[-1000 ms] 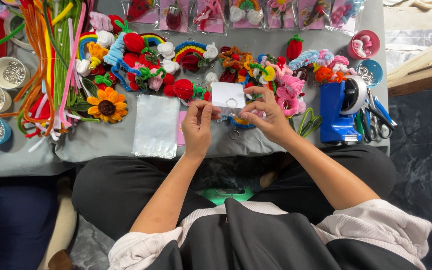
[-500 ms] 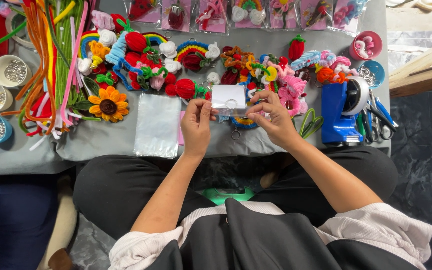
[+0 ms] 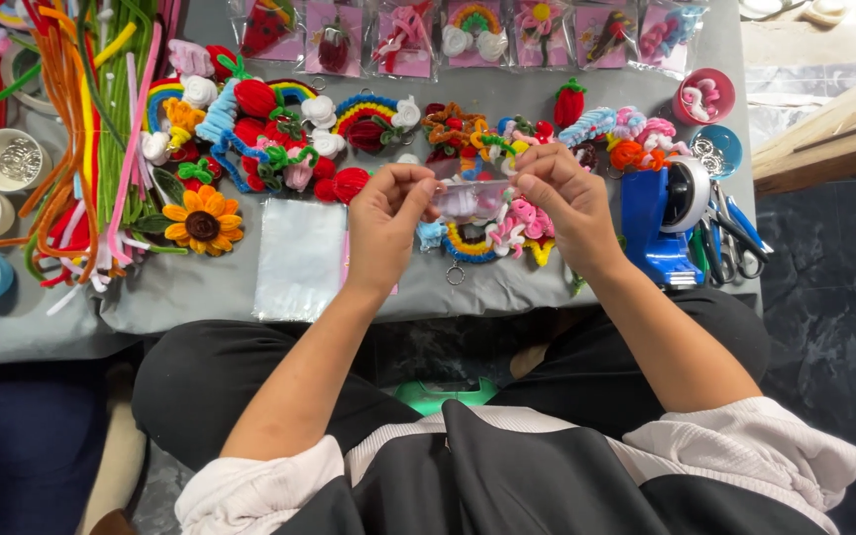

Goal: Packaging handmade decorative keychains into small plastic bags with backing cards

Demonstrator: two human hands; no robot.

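Observation:
My left hand (image 3: 386, 220) and my right hand (image 3: 560, 196) pinch the two ends of a small clear plastic bag (image 3: 472, 198) with a pale craft piece inside, held above the grey cloth (image 3: 200, 292). Beneath the bag lie pipe-cleaner keychain charms (image 3: 487, 238) in pink, yellow and blue. A stack of empty clear bags (image 3: 299, 260) rests just left of my left hand.
Pipe-cleaner bundle (image 3: 91, 129), sunflower (image 3: 202, 224) and rainbow charms (image 3: 369, 114) fill the left and middle. Bowls of metal rings (image 3: 10, 160) stand at far left. Blue tape dispenser (image 3: 661, 218) and scissors (image 3: 730, 233) sit at right. Packed charms (image 3: 473, 35) line the back.
The bag has tilted from facing the camera to nearly edge-on, and both hands now pinch its ends, pulled slightly apart.

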